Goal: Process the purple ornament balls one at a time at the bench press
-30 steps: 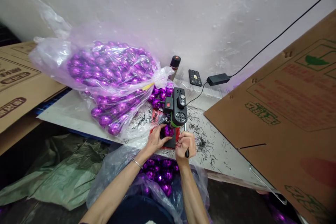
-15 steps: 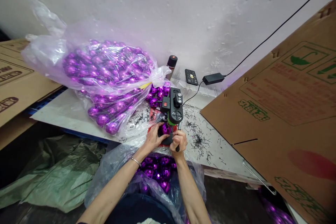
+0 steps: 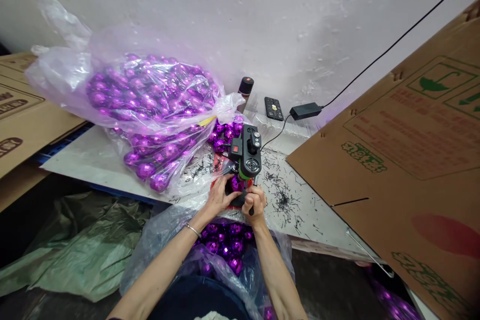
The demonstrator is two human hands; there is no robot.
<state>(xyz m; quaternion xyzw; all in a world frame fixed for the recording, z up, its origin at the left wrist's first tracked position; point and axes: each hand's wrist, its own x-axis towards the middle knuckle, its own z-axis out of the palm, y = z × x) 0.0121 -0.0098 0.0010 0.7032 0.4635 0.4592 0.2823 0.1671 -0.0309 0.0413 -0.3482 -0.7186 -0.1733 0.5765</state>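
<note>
A small black bench drill press (image 3: 250, 150) stands on the white tabletop. Under its head sits a shiny purple faceted bauble (image 3: 237, 183), pinched by the fingers and thumb of my left hand (image 3: 221, 194). My right hand (image 3: 255, 203) is closed round the black-ended lever (image 3: 251, 210) at the machine's right side. Where the machine's tip meets the bauble is hidden. More purple baubles (image 3: 225, 132) lie behind the machine, and an open plastic bag of baubles (image 3: 225, 247) rests in front of me below the table edge.
A big clear bag of purple baubles (image 3: 150, 95) lies on the left. Black thin scraps (image 3: 283, 200) litter the table (image 3: 311, 210). A spray can (image 3: 245, 90), a phone (image 3: 273, 108) and a power adapter (image 3: 305, 111) are by the wall. Cardboard boxes (image 3: 397, 160) flank both sides.
My right hand and the lever end have shifted very slightly. My left hand keeps its grip on the bauble, and the view has moved a little.
</note>
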